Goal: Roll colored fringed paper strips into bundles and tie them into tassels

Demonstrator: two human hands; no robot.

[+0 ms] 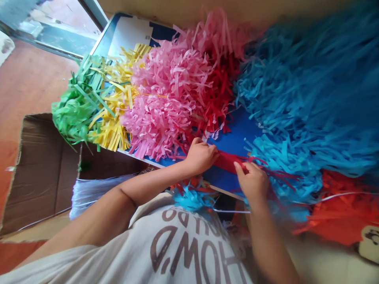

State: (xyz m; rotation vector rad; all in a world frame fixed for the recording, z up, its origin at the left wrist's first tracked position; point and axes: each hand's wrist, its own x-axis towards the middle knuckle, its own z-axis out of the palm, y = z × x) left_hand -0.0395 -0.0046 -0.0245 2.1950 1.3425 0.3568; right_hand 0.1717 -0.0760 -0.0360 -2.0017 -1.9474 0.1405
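Observation:
My left hand (201, 154) and my right hand (252, 182) are both closed on a bunch of red fringed paper strips (227, 161) held between them over a blue board (237, 140). The left fingers pinch one end of the red bunch, the right thumb and fingers press the other end. Red fringe trails out to the right past my right hand. Piles of shredded paper ring the board: pink (168, 94), darker red (220, 92), blue (308, 98).
Green fringe (75, 112) and yellow fringe (115, 118) lie at the board's left end. An open cardboard box (41, 173) stands on the reddish floor at left. Orange-red paper (343, 209) lies at right. A small blue tuft (189, 197) rests on my shirt.

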